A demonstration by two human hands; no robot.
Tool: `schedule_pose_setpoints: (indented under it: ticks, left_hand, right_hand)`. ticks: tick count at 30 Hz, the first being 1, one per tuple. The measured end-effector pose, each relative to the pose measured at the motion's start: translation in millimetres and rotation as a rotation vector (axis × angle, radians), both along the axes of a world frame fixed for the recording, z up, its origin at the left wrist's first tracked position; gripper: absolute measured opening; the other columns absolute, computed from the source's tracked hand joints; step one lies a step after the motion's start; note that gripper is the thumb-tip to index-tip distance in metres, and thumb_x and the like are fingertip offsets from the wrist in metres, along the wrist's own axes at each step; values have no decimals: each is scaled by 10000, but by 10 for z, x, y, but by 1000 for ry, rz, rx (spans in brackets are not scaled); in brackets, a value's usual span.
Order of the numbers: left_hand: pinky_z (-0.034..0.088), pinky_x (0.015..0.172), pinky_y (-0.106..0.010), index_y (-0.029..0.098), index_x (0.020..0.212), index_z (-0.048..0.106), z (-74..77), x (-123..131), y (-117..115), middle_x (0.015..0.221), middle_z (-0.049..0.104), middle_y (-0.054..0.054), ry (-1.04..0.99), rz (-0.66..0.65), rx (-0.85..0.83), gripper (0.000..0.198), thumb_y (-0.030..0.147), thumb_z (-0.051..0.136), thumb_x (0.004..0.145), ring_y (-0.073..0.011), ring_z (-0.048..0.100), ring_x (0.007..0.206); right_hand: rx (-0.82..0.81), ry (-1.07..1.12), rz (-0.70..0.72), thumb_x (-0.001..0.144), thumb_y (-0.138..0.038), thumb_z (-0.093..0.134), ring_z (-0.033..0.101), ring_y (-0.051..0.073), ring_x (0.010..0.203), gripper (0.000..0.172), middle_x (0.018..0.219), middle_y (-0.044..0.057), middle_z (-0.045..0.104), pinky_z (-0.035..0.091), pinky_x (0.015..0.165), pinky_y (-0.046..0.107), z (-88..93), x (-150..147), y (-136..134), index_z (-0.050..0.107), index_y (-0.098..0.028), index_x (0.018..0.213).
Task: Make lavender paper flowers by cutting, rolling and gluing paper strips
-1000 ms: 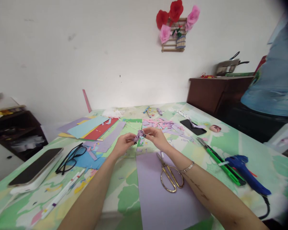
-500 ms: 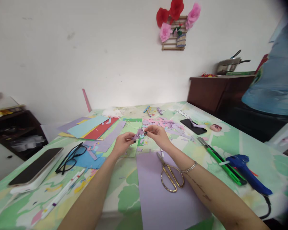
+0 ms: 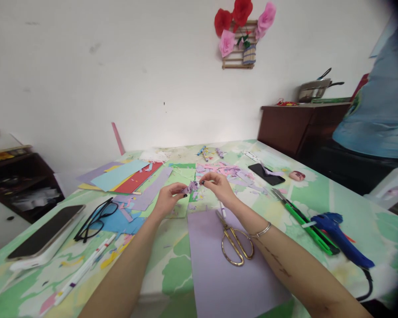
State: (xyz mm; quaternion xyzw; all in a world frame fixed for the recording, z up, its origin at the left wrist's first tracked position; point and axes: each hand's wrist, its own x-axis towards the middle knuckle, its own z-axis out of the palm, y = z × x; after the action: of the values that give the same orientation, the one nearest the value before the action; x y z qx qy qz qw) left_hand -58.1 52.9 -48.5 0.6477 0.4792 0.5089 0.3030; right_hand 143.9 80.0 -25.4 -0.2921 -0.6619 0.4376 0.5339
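Note:
My left hand pinches a small crinkled purple paper piece between thumb and fingertips, above the middle of the table. Close to its right end, my right hand has thumb and forefinger pressed together; whatever they hold is too small to make out. Below my hands lies a large purple paper sheet, with gold-handled scissors resting on it. A white marker lies by the blades. Pink and purple paper scraps are scattered just beyond my right hand.
On the left are coloured sheets, black glasses, a phone and white pens. To the right lie a black phone, a green utility knife and a blue glue gun with its cord.
My hands have drawn slightly apart, and more of the crinkled purple paper piece shows between them. The view has shifted a little; the things on the table stay put.

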Motion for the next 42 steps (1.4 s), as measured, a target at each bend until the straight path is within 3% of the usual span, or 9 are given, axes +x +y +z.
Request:
schedule_pose_setpoints:
  ticks: [10,14,17,20,24,28,33,39,42]
  left_hand:
    - [537,829,-408,151,845,704,-16,-23,17,892,726,-80,23,-6,10,266,294,698,620,-245,673,853]
    - [539,826,-405,144,860,713,40,23,-47,931,727,-95,30,-61,-4,285,316,709,633,-251,676,862]
    - [546,813,-382,145,885,730,130,98,-149,934,733,-93,62,-160,-39,273,300,704,661,-249,678,866]
    - [549,802,-353,172,949,730,212,157,-247,973,735,-76,185,-236,-29,256,282,652,731,-242,676,902]
    - [547,801,-324,202,1002,724,253,203,-329,1002,731,-60,250,-279,7,259,276,613,780,-230,674,925]
    - [538,803,-300,225,1019,721,267,239,-378,1010,728,-52,280,-330,55,248,242,592,807,-215,671,932]
    - [528,785,-264,243,1026,718,311,264,-427,998,730,-42,299,-402,137,251,194,582,821,-193,668,926]
    - [525,756,-243,239,1010,721,346,261,-453,972,734,-40,274,-414,173,238,183,596,815,-181,671,891]
    - [524,742,-246,232,1006,723,345,255,-451,961,733,-46,286,-414,182,246,166,578,817,-183,671,878]
  right_hand:
    - [80,28,-71,695,-308,640,606,162,743,149,758,37,674,457,702,290,181,90,-42,684,-175,744]
    - [118,64,-219,742,-297,615,610,171,816,137,841,44,680,456,745,300,372,429,-346,676,-184,789]
    - [188,-79,-442,777,-283,586,619,181,831,153,888,45,684,466,773,323,366,860,-723,676,-196,865]
    - [199,-320,-853,767,-317,577,620,204,807,183,883,51,684,462,808,366,190,1360,-1062,677,-198,864]
    - [-104,-821,-1310,768,-335,502,577,341,966,301,913,125,681,440,834,469,-174,1966,-1316,691,-169,933]
    - [-488,-1171,-1318,814,-467,437,549,436,1015,526,1156,223,589,452,742,531,-494,2320,-1384,597,-119,1174]
    - [-377,-1238,-1215,858,-418,395,604,336,957,496,942,214,651,451,786,410,-660,2507,-1332,626,-42,1084]
    - [-535,-1157,-1037,754,-509,519,630,280,717,404,740,119,671,424,598,341,-572,2738,-1215,685,-145,808]
    - [-402,-1135,-1117,754,-465,514,620,296,765,403,780,143,662,438,636,361,-523,2770,-1251,675,-113,865]
